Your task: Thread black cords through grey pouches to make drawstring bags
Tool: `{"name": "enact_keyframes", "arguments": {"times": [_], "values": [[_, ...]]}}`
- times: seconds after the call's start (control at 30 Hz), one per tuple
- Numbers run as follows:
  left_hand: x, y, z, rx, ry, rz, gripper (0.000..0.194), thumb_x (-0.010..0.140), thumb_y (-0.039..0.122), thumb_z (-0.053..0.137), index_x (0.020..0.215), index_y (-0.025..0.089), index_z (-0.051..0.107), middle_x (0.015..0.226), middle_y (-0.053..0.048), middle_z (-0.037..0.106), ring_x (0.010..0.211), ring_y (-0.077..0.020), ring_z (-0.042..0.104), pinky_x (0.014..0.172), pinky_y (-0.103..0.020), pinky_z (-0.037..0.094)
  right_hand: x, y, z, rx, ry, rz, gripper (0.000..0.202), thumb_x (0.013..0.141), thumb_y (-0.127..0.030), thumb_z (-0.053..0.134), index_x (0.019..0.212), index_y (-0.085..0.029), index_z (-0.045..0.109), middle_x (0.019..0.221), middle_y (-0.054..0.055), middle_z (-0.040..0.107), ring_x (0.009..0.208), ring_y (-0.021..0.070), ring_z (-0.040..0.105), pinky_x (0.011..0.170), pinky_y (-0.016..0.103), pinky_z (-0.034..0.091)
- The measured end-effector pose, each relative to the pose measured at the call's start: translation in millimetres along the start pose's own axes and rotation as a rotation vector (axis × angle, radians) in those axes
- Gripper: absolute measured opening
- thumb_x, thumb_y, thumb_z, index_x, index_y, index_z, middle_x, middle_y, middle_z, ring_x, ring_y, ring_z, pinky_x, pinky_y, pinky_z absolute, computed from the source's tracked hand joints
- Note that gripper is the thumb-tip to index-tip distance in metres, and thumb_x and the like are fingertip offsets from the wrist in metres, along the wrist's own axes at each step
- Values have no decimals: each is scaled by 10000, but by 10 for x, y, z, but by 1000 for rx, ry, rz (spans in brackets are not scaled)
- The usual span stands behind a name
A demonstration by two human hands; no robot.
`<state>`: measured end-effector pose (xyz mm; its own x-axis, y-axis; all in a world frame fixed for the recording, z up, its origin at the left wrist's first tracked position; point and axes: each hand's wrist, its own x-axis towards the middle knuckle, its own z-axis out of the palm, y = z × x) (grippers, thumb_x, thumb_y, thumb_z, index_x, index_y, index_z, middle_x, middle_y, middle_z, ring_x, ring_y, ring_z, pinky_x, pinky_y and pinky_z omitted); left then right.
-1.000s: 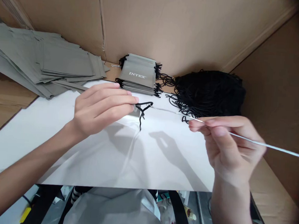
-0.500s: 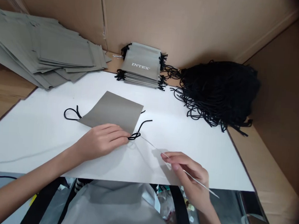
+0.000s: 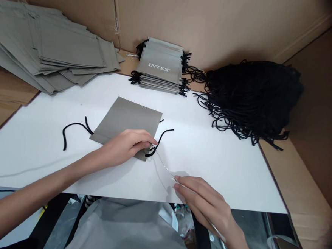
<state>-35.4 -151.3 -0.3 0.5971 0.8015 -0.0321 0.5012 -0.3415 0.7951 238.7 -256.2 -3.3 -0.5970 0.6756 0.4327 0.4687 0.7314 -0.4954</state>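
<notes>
A flat grey drawstring pouch [image 3: 129,116] lies askew on the white table. Black cord [image 3: 165,133] comes out at its right side, and another black cord end [image 3: 74,125] spreads out at the left. My left hand [image 3: 129,146] rests over the pouch's lower edge, thumb and forefinger pinched at its right corner, beside the cord; the exact grip is partly hidden. In my right hand [image 3: 203,197] is a thin metal wire [image 3: 165,167], held between thumb and fingers. The wire runs, slightly bent, from that hand to the cord at the pouch's corner.
Grey fabric pieces [image 3: 71,46] are piled at the back left. A stack of finished-looking INTEX pouches [image 3: 160,59] with black cord ends stands at the back middle. To the right lies a big heap of black cords [image 3: 250,96]. Cardboard walls [image 3: 218,22] enclose the table [image 3: 223,159].
The left cord has gone from a closed loop to a spread-out end. My left fingers now pinch at the pouch's right corner. My right hand has moved slightly down and left along the wire.
</notes>
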Motion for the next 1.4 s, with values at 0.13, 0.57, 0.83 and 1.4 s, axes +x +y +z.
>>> {"name": "enact_keyframes", "arguments": {"times": [0.13,0.57,0.83,1.4], "values": [[92,-32,-79,-24,-145,67,212,964,217,524,1065,224,710,1113,-17,697,905,-144,662,795,-234,481,-16,1,-12,-136,-70,-93,345,950,-17,498,1253,-92,645,1179,167,716,1124,241,668,907,371,611],[71,-131,57,102,101,233,206,953,136,538,995,195,731,920,0,745,827,-137,675,739,-227,488,218,162,-230,866,-383,613,279,1033,-227,435,1143,-238,692,1159,79,728,1088,187,672,938,372,543],[85,-126,120,168,198,324,221,950,126,539,1064,184,719,945,-19,758,864,-151,695,762,-237,511,504,200,32,1181,-395,949,277,981,-429,549,1078,-171,581,702,0,681,386,40,371,372,178,266],[-115,-93,-267,353,-128,136,197,945,374,610,1084,250,674,1220,-7,677,1075,-192,630,816,-271,470,521,83,50,-66,-337,585,355,1021,-239,378,1233,-178,657,962,84,730,803,226,704,702,345,532]]}}
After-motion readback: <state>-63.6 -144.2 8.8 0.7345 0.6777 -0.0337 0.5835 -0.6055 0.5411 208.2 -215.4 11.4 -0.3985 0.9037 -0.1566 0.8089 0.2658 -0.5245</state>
